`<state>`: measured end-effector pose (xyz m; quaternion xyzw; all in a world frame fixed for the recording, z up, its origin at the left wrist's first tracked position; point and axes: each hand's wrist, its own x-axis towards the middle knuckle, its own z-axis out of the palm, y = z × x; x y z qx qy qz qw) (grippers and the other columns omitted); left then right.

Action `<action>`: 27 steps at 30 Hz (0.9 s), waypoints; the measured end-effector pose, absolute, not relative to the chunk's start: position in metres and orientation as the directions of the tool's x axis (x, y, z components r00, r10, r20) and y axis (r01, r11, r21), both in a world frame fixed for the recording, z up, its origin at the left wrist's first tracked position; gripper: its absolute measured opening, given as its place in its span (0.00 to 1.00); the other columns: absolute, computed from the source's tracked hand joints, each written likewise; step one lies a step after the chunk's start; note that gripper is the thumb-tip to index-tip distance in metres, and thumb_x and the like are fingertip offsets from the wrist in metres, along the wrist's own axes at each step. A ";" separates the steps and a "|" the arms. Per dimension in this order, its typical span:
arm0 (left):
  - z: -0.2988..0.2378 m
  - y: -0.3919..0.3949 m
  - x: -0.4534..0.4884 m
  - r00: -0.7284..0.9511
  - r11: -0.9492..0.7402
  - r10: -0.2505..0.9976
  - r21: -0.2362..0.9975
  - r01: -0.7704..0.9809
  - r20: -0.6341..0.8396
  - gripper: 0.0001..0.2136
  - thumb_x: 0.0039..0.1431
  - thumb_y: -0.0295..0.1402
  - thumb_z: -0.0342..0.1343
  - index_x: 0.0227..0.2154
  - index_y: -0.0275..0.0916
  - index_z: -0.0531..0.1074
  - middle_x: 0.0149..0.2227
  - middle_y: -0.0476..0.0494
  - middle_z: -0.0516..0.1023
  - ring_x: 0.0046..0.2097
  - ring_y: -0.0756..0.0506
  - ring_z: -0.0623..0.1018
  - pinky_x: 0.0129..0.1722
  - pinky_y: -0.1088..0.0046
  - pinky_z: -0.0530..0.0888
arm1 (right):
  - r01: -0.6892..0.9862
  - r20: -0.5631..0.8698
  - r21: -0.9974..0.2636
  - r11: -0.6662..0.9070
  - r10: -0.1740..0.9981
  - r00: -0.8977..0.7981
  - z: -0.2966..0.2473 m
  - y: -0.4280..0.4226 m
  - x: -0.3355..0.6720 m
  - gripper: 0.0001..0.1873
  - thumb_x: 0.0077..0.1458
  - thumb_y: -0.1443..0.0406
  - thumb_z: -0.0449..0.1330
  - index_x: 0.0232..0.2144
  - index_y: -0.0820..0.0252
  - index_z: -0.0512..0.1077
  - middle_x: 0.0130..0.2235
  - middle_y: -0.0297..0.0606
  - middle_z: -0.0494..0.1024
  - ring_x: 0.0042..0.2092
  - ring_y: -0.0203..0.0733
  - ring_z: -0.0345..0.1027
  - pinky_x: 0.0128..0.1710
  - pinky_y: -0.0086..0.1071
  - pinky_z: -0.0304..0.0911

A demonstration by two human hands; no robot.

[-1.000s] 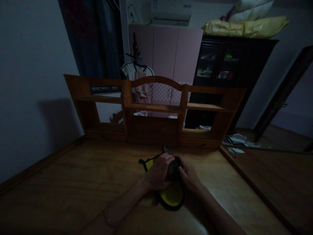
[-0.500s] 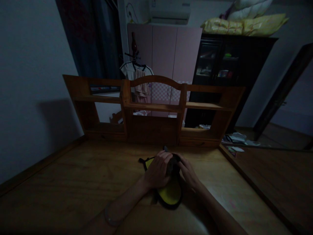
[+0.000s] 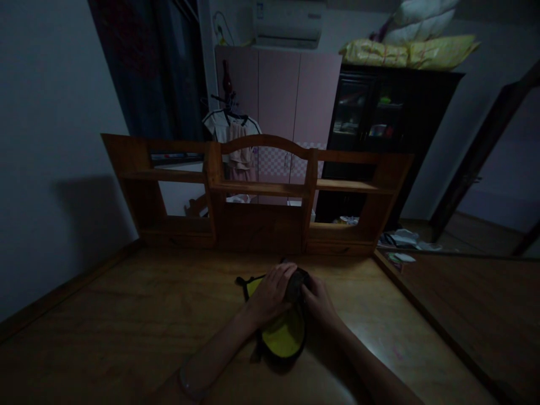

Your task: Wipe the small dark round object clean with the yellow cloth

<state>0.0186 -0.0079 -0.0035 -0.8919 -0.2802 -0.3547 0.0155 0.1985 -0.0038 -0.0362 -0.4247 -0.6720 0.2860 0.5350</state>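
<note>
A yellow pouch-like piece with black edging (image 3: 283, 336) lies on the wooden bed board or table top, and its exact kind is unclear in the dim light. Across its upper part my left hand (image 3: 272, 289) is closed, with the fingers curled over a dark, rounded part (image 3: 294, 288). From the other side my right hand (image 3: 317, 301) pinches the black edge of the same piece with thumb and fingers. A short dark strap or tab sticks out at its left corner. Most of its middle is hidden under my hands.
A low wooden shelf unit (image 3: 261, 187) with small drawers stands along the far edge. A white wall (image 3: 54, 169) rises at the left. On the right a raised wooden rim (image 3: 422, 304) borders the surface. Farther back are a pink wardrobe (image 3: 276, 95) and a dark cabinet (image 3: 422, 112).
My right hand has drawn its fingers in to a tighter pinch at the dark edge. The yellow lower part has shifted slightly left. The whole view has moved a little.
</note>
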 end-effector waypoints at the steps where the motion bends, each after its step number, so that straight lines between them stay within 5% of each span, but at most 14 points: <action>1: -0.002 -0.008 0.018 0.605 -0.852 0.491 0.202 0.483 0.626 0.38 0.52 0.29 0.57 0.62 0.37 0.44 0.61 0.34 0.57 0.63 0.38 0.57 0.60 0.51 0.60 | 0.316 0.482 -0.823 0.473 0.875 -0.055 -0.032 -0.007 0.200 0.14 0.55 0.66 0.53 0.43 0.60 0.72 0.43 0.43 0.78 0.43 0.47 0.71 0.45 0.41 0.66; 6: 0.001 -0.010 0.017 0.664 -0.868 0.495 0.286 0.406 0.560 0.44 0.48 0.27 0.63 0.63 0.41 0.41 0.62 0.35 0.53 0.63 0.39 0.58 0.59 0.56 0.64 | 0.539 0.495 -0.705 0.460 0.864 -0.090 -0.017 -0.016 0.211 0.13 0.56 0.67 0.51 0.42 0.58 0.71 0.35 0.39 0.79 0.34 0.42 0.72 0.35 0.32 0.66; 13: -0.008 -0.011 0.020 0.599 -0.840 0.533 0.291 0.458 0.597 0.45 0.42 0.23 0.65 0.61 0.43 0.47 0.62 0.37 0.55 0.61 0.37 0.62 0.56 0.54 0.68 | 0.622 0.514 -0.670 0.405 0.858 -0.005 -0.017 -0.016 0.210 0.07 0.53 0.63 0.57 0.34 0.56 0.73 0.28 0.35 0.77 0.29 0.41 0.71 0.27 0.28 0.61; 20: -0.012 -0.005 0.015 0.471 -0.790 0.556 0.260 0.555 0.686 0.40 0.44 0.33 0.67 0.58 0.39 0.51 0.58 0.34 0.62 0.59 0.36 0.64 0.56 0.54 0.67 | 0.289 0.414 -0.869 0.402 0.910 -0.021 -0.003 -0.022 0.193 0.14 0.53 0.59 0.57 0.38 0.60 0.74 0.36 0.39 0.79 0.38 0.46 0.71 0.36 0.33 0.66; 27: -0.009 -0.007 0.013 0.417 -0.777 0.554 0.267 0.570 0.721 0.36 0.52 0.37 0.62 0.59 0.40 0.49 0.58 0.33 0.61 0.60 0.36 0.64 0.54 0.54 0.68 | 0.001 0.174 -0.984 0.177 0.972 -0.159 -0.001 -0.021 0.188 0.16 0.52 0.63 0.55 0.44 0.59 0.72 0.41 0.38 0.78 0.42 0.46 0.71 0.41 0.36 0.67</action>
